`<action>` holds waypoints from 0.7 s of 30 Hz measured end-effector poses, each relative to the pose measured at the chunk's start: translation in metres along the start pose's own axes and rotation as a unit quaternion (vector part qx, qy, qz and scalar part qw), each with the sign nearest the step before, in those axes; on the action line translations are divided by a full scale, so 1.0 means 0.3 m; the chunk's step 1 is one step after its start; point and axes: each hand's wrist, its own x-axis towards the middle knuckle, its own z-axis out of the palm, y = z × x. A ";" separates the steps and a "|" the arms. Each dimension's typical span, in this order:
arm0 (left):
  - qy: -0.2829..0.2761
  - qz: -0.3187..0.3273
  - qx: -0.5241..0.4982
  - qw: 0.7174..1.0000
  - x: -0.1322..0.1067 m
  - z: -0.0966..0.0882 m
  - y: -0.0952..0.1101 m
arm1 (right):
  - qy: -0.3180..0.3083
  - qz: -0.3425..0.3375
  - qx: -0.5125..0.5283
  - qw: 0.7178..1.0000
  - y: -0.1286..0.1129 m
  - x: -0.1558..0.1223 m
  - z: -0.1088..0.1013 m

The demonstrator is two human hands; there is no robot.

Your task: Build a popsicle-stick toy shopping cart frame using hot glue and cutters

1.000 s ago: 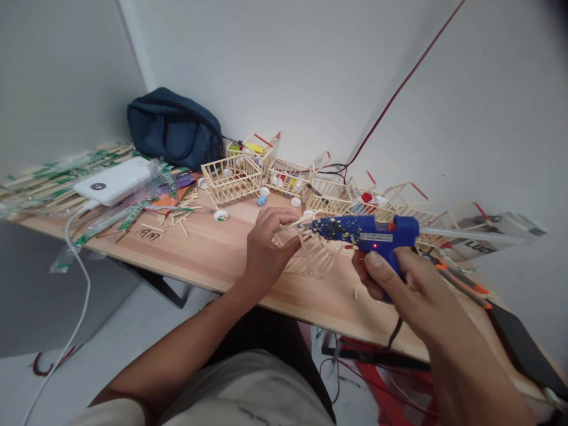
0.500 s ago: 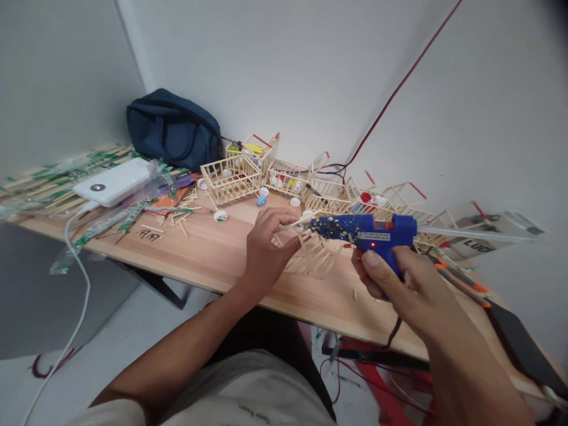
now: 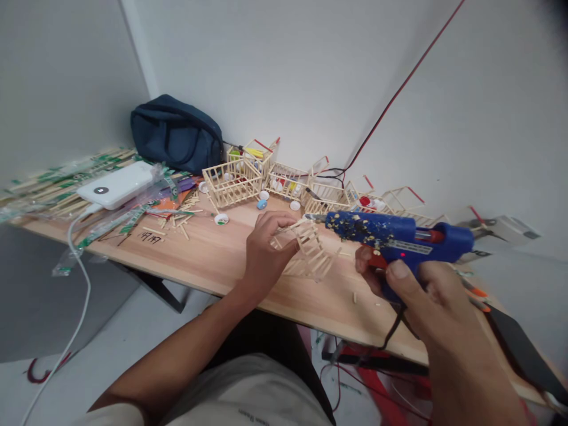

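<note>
My left hand [image 3: 266, 251] is closed in a pinch on a small frame built of thin wooden sticks [image 3: 308, 251], holding it tilted just above the wooden desk [image 3: 213, 260]. My right hand [image 3: 415, 293] grips a blue hot glue gun [image 3: 394, 236] whose body is speckled with dried glue and bits. Its red light is on. The nozzle points left, close to the top of the stick frame near my left fingertips.
Several finished stick baskets [image 3: 233, 180] with red trims and small bottle caps line the wall. A dark blue bag [image 3: 177, 133] sits in the corner. A white power bank [image 3: 118, 184] and stick packets lie at left. Orange-handled pliers [image 3: 477, 293] and a red cable are at right.
My right hand has pulled the glue gun a little to the right and tilted it; the nozzle has drawn back from the frame. My left hand keeps its pinch on the stick frame.
</note>
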 end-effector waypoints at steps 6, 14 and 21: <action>-0.004 0.000 -0.021 1.000 -0.002 -0.004 -0.011 | 0.037 -0.043 -0.025 0.998 0.039 0.004 0.035; 0.009 -0.007 -0.016 1.000 -0.004 -0.011 -0.030 | 0.143 -0.282 -0.319 0.893 0.040 0.063 0.023; 0.020 -0.010 -0.034 0.999 0.001 -0.014 -0.041 | 0.304 -0.135 -0.443 0.832 0.204 -0.002 -0.198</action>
